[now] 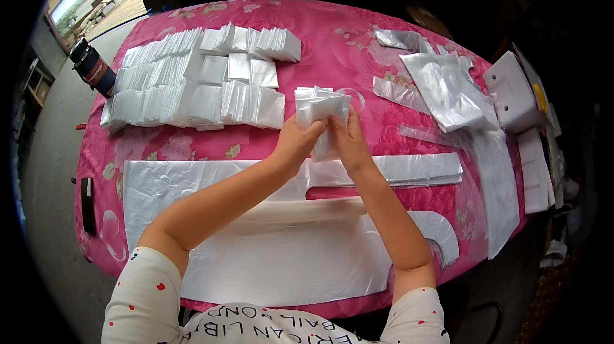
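Observation:
Both my hands grip a small bunch of folded white plastic bags [326,108] above the middle of the table. My left hand [299,142] pinches its left side with the thumb in front. On the right side, my right hand [350,142] closes round the same bunch, fingers near its lower middle. The folded squares fan out slightly at the top. Below my forearms lies a stack of flat white plastic bags [268,267], with a rolled or creased fold across it and handle strips [419,168] reaching right.
Rows of folded white plastic squares [160,81] stand packed at the far left, beside a dark bottle [93,69]. Loose crumpled plastic sheets [448,94] lie at the right, next to a white box [511,91]. A pink flowered cloth [332,30] covers the table; a black strip [87,206] sits at its left edge.

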Demonstrator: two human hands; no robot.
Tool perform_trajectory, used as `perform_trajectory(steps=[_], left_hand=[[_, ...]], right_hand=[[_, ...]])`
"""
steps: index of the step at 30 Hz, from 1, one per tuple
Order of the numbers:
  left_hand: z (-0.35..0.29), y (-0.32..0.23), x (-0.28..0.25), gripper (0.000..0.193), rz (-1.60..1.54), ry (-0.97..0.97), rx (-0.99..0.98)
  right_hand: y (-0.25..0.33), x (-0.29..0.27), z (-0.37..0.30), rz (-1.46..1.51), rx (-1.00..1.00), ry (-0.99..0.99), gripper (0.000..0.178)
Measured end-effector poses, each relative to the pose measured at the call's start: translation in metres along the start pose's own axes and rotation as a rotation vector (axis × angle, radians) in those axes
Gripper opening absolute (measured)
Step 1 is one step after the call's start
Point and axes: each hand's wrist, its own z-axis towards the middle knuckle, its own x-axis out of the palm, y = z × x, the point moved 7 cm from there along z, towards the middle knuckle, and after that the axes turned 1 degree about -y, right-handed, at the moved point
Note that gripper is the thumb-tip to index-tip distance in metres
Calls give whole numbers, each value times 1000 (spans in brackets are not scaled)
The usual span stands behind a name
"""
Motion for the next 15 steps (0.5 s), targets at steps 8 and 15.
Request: perform_trajectory(steps=[8, 15], left_hand=[[-181, 13, -49, 94, 310, 259, 520], [-223, 35, -61, 135, 548, 225, 737]], right_hand=[[50, 51, -193, 25, -75, 453, 93], [24, 67, -234, -372, -317, 336, 106]])
